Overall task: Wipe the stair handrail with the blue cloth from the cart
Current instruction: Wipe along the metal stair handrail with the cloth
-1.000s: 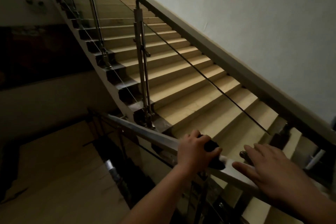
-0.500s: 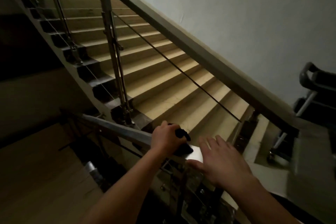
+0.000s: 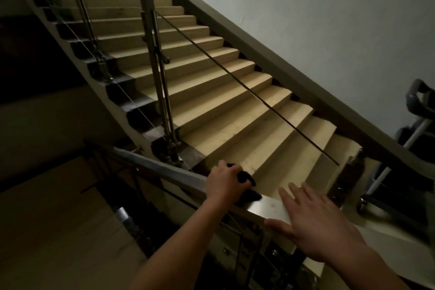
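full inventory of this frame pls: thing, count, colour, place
handrail: 1, silver metal, runs across the lower middle
cloth: 1, dark blue, bunched on the handrail under the left hand
stairs: 1 flight, tan treads, climbing from centre to upper left
posts: at least 2, metal, along the left edge of the stairs
wall: 1, pale grey, upper right
cart: 1, dark with light metal legs, right edge, partly cut off
lower landing: 1, tan, bottom left
left hand: 1, closed over the cloth on the handrail
right hand: 1, open, fingers spread over the handrail, ring on one finger
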